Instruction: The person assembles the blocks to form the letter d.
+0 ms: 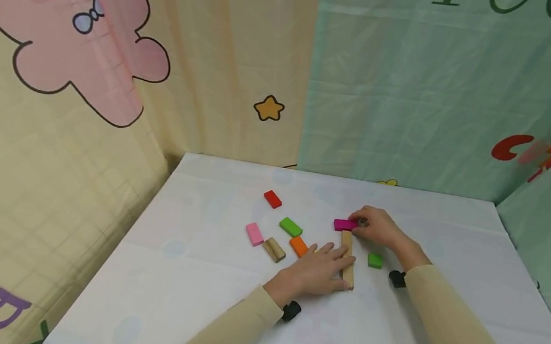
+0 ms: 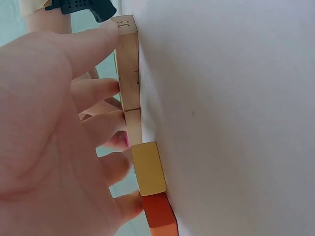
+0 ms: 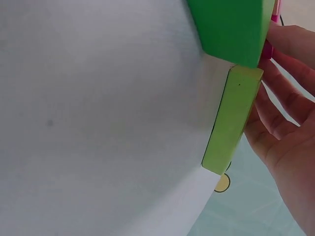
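Two plain wooden blocks lie end to end on the table, the nearer one [image 2: 129,69] stamped 35, the farther one [image 1: 346,241] beyond it. My left hand [image 1: 316,270] rests on them with fingers spread, its thumb beside the stamped end. Under its outer fingers are a yellow block [image 2: 149,168] and an orange block [image 1: 298,246]. At the far end of the wooden row, my right hand [image 1: 380,228] pinches a magenta block [image 1: 344,225] that lies crosswise to the row. In the right wrist view that magenta block [image 3: 267,50] is mostly hidden behind a green block [image 3: 231,32].
Near my right wrist sits the small green block [image 1: 375,261]. Left of the row lie a lighter green block [image 1: 291,227], a red block [image 1: 273,199], a pink block [image 1: 254,234] and a brown-streaked wooden block [image 1: 274,250]. Printed curtains stand behind the white table [image 1: 198,316].
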### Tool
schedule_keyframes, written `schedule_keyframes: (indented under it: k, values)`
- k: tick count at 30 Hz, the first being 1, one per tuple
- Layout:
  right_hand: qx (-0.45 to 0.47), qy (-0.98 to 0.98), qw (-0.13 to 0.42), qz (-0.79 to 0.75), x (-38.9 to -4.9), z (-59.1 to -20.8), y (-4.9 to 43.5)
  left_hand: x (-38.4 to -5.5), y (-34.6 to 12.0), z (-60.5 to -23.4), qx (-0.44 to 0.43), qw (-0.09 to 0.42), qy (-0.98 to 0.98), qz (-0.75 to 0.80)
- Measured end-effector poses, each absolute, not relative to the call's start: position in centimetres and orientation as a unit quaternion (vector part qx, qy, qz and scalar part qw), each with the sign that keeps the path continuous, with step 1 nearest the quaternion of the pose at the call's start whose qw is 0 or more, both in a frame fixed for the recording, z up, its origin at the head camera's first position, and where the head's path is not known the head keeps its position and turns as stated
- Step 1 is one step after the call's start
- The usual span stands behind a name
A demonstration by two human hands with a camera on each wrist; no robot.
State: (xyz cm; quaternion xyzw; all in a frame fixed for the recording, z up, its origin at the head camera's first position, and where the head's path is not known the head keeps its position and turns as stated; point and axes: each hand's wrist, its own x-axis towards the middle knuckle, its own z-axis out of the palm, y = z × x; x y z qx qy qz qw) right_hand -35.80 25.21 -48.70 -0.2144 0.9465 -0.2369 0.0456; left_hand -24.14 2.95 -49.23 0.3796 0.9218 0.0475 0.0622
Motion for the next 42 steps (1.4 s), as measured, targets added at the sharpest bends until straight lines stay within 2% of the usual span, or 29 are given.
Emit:
schedule_keyframes:
  k: [17, 29, 42]
  values:
    - [-0.186, 0.942, 0.052, -0.273, -34.6, -48.3, 25.3, -24.0, 3.1, -49.6, 0.372, 0.076, 0.923, 0.060]
    - [-0.186, 0.927, 0.040, -0.324, -35.1, -47.3, 24.0, -24.5, 2.8, -49.3, 0.373, 0.049, 0.925, 0.054]
    - [-0.191, 0.937, -0.004, -0.293, -34.2, -46.2, 24.6, -24.5, 3.5, -49.1, 0.381, 0.050, 0.921, 0.061]
